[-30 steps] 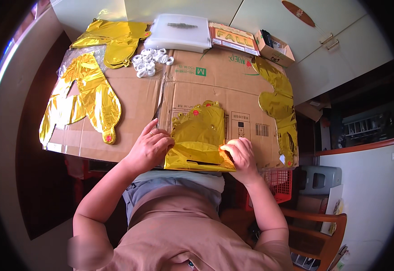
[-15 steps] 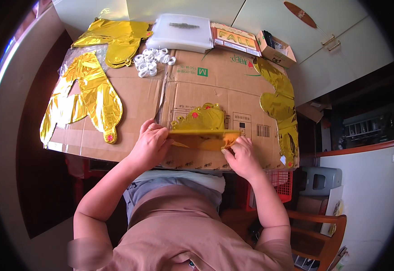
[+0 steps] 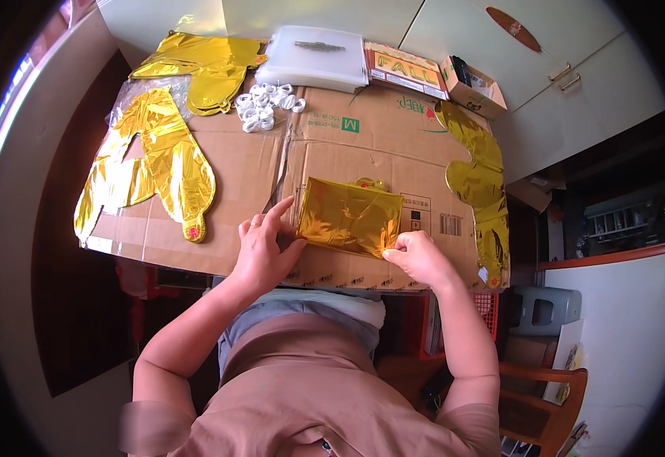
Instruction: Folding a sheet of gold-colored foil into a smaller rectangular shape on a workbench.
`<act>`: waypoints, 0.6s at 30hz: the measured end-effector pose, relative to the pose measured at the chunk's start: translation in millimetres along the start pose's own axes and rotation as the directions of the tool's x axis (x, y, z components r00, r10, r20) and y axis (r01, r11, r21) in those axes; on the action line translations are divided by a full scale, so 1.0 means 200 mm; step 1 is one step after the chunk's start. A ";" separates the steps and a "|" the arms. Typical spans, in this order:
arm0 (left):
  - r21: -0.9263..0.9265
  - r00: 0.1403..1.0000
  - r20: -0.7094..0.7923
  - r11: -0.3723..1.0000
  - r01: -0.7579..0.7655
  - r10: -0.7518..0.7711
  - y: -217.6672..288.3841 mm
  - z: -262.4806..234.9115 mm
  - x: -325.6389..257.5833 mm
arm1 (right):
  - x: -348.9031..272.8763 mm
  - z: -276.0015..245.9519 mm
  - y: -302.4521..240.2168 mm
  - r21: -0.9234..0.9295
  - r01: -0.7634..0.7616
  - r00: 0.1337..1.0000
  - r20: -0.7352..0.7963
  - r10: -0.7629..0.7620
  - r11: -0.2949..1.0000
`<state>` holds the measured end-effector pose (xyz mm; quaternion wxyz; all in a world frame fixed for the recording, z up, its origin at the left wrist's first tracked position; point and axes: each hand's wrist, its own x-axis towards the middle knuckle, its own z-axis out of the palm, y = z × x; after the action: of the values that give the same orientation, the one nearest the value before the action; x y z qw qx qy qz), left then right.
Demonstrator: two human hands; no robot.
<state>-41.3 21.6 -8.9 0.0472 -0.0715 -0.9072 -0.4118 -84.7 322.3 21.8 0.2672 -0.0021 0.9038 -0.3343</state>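
A folded gold foil balloon (image 3: 350,217) lies in front of me as a shiny rectangle, a small rounded piece sticking out past its far edge. My right hand (image 3: 420,259) pinches its near right corner between thumb and fingers. Beside its left edge is my left hand (image 3: 265,247), fingers spread, the thumb tip by the near left corner and the index finger stretched forward. Another flat gold foil balloon (image 3: 169,145) rests on the left of the cardboard, with a red mark at its tip.
Flattened cardboard (image 3: 233,183) covers the table. White ribbon rolls (image 3: 260,107) sit near a stack of clear plastic bags (image 3: 313,61). Behind are a printed box (image 3: 405,70) and a small open carton (image 3: 473,87). More gold foil balloons lie far left and along the right edge (image 3: 479,179).
The foil has turned from edge-on to lying flat as a rectangle, covering most of the foil behind it. My left hand has loosened its grip and spread its fingers; the right still pinches the corner.
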 end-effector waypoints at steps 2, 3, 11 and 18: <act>0.022 0.998 -0.047 0.999 -0.032 0.033 0.00 0.02 -0.01 | 0.01 0.00 0.00 0.009 0.007 1.000 0.009 -0.007 1.000; 0.035 0.997 -0.064 0.998 -0.047 0.050 0.00 0.03 -0.01 | 0.01 -0.01 0.00 0.012 0.009 1.000 0.012 -0.009 1.000; 0.114 0.982 -0.132 0.986 -0.121 0.136 -0.01 0.07 -0.03 | 0.00 -0.01 0.01 0.065 0.018 0.999 0.025 -0.019 0.998; 0.141 0.979 -0.129 0.980 -0.143 0.161 -0.01 0.08 -0.02 | -0.01 0.00 0.02 0.040 0.041 0.999 -0.006 -0.041 0.998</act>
<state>-37.3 32.5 -21.3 0.1465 -0.1085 -0.9187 -0.3505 -82.4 325.1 21.0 0.2581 -0.0143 0.8973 -0.3577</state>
